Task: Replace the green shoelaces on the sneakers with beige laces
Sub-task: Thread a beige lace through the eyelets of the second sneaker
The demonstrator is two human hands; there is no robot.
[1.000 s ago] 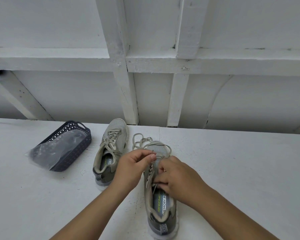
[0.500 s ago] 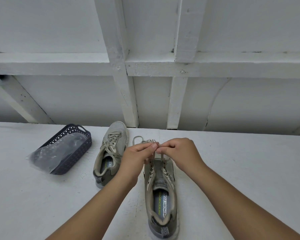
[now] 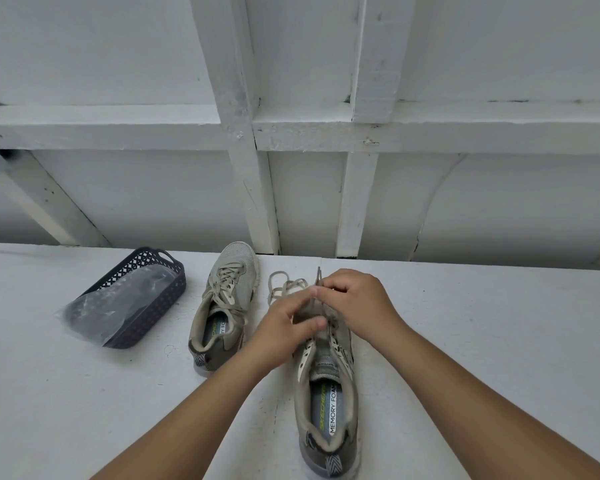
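The right hand (image 3: pixel 355 306) is curled over the front of the near sneaker (image 3: pixel 326 393), its fingertips pinching a beige lace (image 3: pixel 318 276) whose end sticks up just past the knuckles. The left hand (image 3: pixel 284 327) meets it from the other side, thumb and fingers bent around the lace strands over the eyelet rows; the fingers are blurred, so whether they actually pinch a strand or only press on it cannot be told. Loose loops of lace (image 3: pixel 286 287) lie on the white table (image 3: pixel 482 323) just beyond the left hand, near the toe of this shoe. The near sneaker lies with its heel toward the viewer and its toe toward the wall, the upper eyelets unlaced and the tongue and printed insole showing. To its left, a little apart, stands the second sneaker (image 3: pixel 224 306), angled slightly, already laced in beige with its lace ends draped across the opening. Further left on the table sits a dark perforated basket (image 3: pixel 146 299), tilted diagonally, with a clear plastic bag (image 3: pixel 115 303) lying in it and hanging out over its near end. Behind the table rises a white-painted wall (image 3: pixel 153 202) with upright and horizontal framing boards. Both forearms reach in from the bottom edge, bare
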